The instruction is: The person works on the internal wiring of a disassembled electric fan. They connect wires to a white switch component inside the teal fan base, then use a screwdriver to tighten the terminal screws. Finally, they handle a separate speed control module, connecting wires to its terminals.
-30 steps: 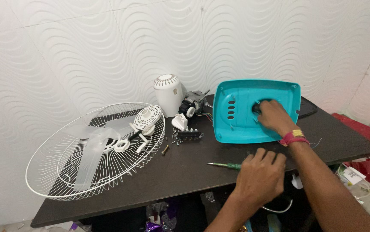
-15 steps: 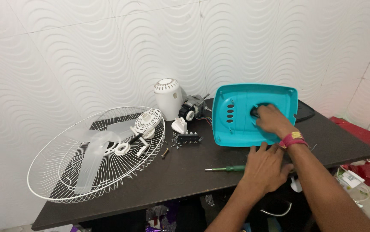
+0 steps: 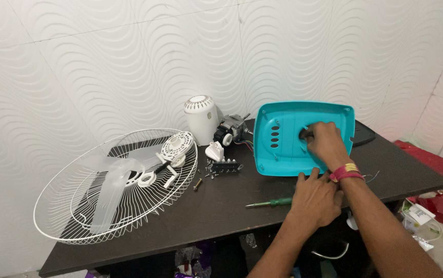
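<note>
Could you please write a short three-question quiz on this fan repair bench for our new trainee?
1. True or false: the right hand rests on the teal fan base.
2. Which lies nearest the left hand on the black table? A) the green screwdriver B) the white motor cover C) the wire fan guard
3. Fill in: the fan motor sits between the white motor cover and the ______.

Key: 1 true. 2 A. 3 teal fan base.
</note>
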